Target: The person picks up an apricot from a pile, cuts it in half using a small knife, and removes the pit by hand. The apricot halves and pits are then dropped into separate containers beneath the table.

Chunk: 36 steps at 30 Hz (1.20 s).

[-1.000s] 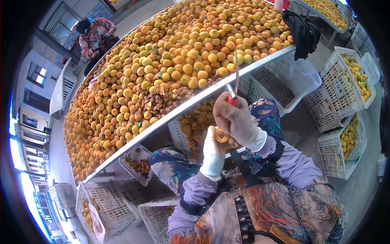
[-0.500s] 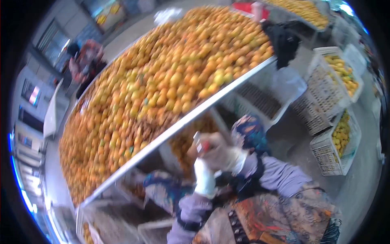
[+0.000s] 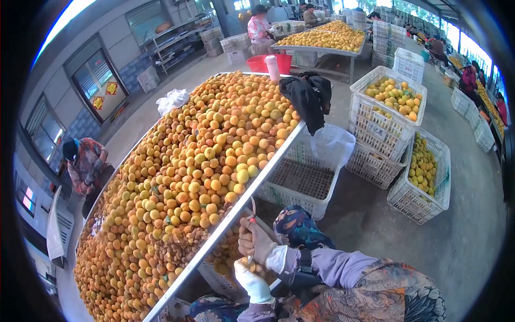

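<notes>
My right hand (image 3: 256,240), in a brownish glove with a white cuff, is closed around a thin curved tool (image 3: 254,206) with a red part near the fingers. Just below it, my left hand (image 3: 252,282), in a white glove, has its fingers pinched on something small that I cannot make out. Both hands are beside the metal edge (image 3: 214,236) of a big sloping table heaped with orange-yellow fruit (image 3: 188,177). Beneath my hands, more fruit (image 3: 225,257) lies in a container under that edge.
An empty white crate (image 3: 306,201) with a plastic bag stands right of the table. Fruit-filled crates (image 3: 373,126) (image 3: 434,201) are farther right. Black cloth (image 3: 310,102) and a pink bottle (image 3: 272,68) lie at the far corner. A person (image 3: 86,166) sits across the table; others work behind.
The view has swung and sharpened, bringing the far tables and people in. My hands, blurred and close together before, now appear lower and farther left, with the curved tool plainly visible.
</notes>
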Available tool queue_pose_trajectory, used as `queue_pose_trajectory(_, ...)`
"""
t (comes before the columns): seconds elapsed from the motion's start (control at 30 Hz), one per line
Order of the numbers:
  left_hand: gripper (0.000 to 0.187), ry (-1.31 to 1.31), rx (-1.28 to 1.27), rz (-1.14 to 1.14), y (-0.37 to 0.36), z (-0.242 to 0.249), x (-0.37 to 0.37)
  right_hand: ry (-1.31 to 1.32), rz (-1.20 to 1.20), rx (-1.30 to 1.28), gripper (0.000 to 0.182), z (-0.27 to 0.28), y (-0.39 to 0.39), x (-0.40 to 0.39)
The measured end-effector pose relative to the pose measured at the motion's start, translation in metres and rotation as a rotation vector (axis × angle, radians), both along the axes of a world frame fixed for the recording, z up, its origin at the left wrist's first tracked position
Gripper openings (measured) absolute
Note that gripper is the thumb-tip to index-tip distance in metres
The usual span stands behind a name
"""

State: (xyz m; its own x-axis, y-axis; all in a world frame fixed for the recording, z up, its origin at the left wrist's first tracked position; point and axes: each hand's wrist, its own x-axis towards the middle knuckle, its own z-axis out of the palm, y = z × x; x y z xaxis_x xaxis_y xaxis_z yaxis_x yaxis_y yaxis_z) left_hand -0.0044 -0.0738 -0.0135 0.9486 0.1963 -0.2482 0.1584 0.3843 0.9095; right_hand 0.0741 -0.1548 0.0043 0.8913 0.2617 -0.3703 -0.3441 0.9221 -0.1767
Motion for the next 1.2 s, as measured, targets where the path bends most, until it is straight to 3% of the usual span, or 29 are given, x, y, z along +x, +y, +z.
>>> queue_pose_trajectory(0.1, 0.034, -0.053, 0.059, 0.03, -0.004, -0.003, 0.009, -0.01, 0.025, 0.098, 0.031, 0.011, -0.005, 0.006)
queue_pose_trajectory(0.17, 0.033, 0.084, -0.197, -0.009, 0.001, -0.004, 0.01, -0.133, 0.026, -0.105, 0.031, 0.01, -0.002, 0.007)
queue_pose_trajectory(0.23, 0.029, 0.092, -0.404, -0.107, 0.012, -0.005, 0.015, -0.078, 0.078, -0.14, 0.032, 0.012, -0.002, 0.014)
queue_pose_trajectory(0.3, 0.026, -0.248, 0.155, -0.238, 0.015, -0.002, 0.015, -0.075, 0.033, -0.192, 0.035, 0.025, -0.002, 0.016)
queue_pose_trajectory(0.4, 0.026, -0.063, -0.318, -0.309, 0.029, 0.004, 0.029, -0.151, -0.027, -0.25, 0.036, 0.024, 0.006, 0.023)
queue_pose_trajectory(0.53, 0.029, -0.108, -0.279, -0.291, 0.049, 0.017, 0.044, -0.244, -0.138, -0.245, 0.031, 0.031, -0.007, 0.038)
queue_pose_trajectory(0.77, 0.027, -0.15, 0.237, -0.039, 0.086, 0.05, 0.097, -0.236, -0.14, -0.391, 0.028, 0.014, -0.04, 0.06)
queue_pose_trajectory(1.0, 0.018, -0.107, 0.412, 0.111, 0.111, 0.048, 0.153, -0.159, -0.16, -0.451, 0.031, 0.002, -0.056, 0.075)
queue_pose_trajectory(1.2, 0.026, -0.179, 0.672, 0.232, 0.132, 0.041, 0.184, -0.23, -0.1, -0.422, 0.033, -0.018, -0.066, 0.079)
